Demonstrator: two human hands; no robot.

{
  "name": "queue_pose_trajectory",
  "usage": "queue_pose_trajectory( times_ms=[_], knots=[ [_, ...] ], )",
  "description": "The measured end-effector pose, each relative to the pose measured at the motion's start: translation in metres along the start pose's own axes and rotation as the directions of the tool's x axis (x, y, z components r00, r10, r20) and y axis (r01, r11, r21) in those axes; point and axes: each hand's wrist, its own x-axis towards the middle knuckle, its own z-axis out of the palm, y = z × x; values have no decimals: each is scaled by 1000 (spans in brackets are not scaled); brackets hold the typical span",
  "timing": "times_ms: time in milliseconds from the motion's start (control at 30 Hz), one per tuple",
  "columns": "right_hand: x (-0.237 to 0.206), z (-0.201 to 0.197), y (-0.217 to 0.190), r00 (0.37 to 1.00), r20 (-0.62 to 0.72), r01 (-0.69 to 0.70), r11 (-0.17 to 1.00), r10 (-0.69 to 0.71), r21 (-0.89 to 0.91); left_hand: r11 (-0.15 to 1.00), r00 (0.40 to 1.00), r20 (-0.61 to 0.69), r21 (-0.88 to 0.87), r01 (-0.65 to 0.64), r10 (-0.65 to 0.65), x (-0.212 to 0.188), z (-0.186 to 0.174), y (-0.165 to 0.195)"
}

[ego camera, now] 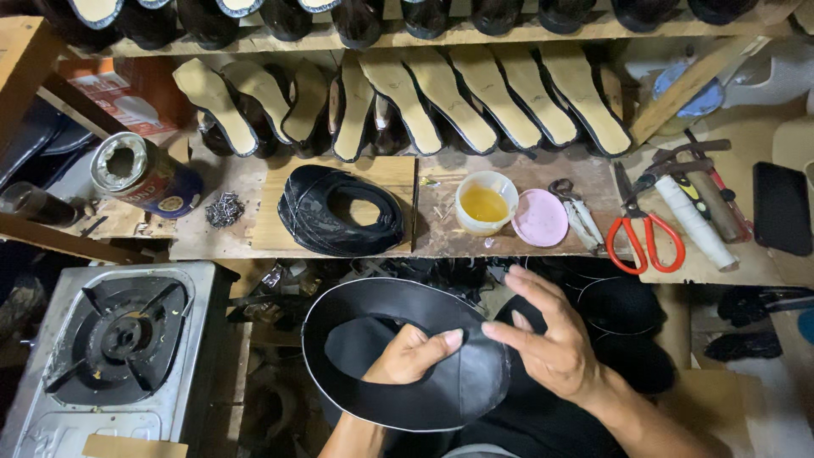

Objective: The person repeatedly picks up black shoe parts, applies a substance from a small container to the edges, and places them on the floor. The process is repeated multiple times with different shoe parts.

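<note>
Down in the lap, the black leather shoe upper sits open like an oval ring, pale edge all round. The left hand comes up through the opening and pinches the front panel, thumb on top. The right hand hovers just beside it, fingers spread and loose, gripping nothing, fingertips touching or nearly touching the leather; the dim light makes that hard to call. This looks like the checking and smoothing stage, before any glue goes on. Judging from here, the next move calls for a flat, steady press along the panel while the left keeps its pinch. On the bench above wait a stack of black uppers, a cup of yellow glue, its pink lid and red-handled scissors.
</note>
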Motion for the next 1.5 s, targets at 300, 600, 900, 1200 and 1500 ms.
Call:
queue_pose_trajectory(
  times_ms=[300, 600, 900, 1200, 1500],
  knots=[
    [40, 9, 66, 894, 235, -372, 924, 382, -86, 983, 875, -452, 133, -130, 177, -2, -34, -4],
    [103, 49, 129, 598, 603, -241, 836, 528, -493, 999, 911, -410, -42, 25, -40, -21, 4, 1],
    [66, 31, 117, 833, 407, -365, 925, 374, -103, 853, 871, -228, 413, -319, 435, -30, -11, -8],
    [34, 33, 49, 900, 392, -416, 641, 189, 645, 988, 991, -104, 134, -74, 89, -7, -8, -18],
    [2, 40, 41, 934, 257, -358, 667, 249, 653, 998, 980, -199, 66, -7, 20, -4, 4, 2]
  ],
)
